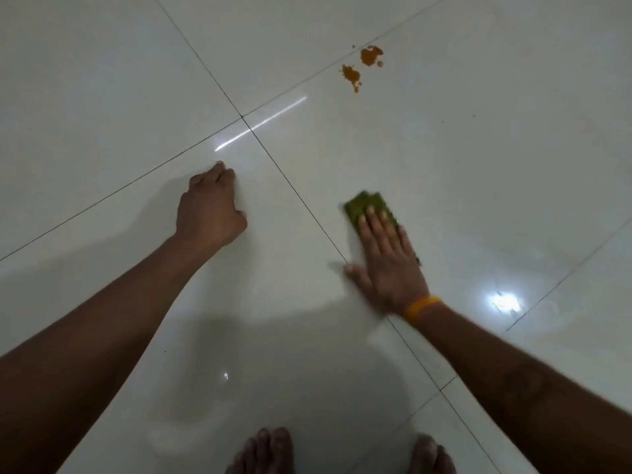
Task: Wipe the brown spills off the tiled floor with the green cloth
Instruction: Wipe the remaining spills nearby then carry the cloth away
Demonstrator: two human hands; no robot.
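A folded green cloth [366, 206] lies flat on the white tiled floor [478, 172] right of centre. My right hand [390, 261], with an orange band on its wrist, presses on the cloth with straight fingers; its palm hides the cloth's near half. Two brown spills [371, 55] sit far ahead of the cloth, the other patch [351, 76] just left of and below the first, both on a grout line. My left hand [210, 208] rests on the floor to the left with fingers curled, holding nothing.
Dark grout lines cross the glossy tiles and meet at a joint [242, 116] ahead of my left hand. Bright light reflections [508, 301] shine on the floor at right. My bare feet [270, 453] show at the bottom edge.
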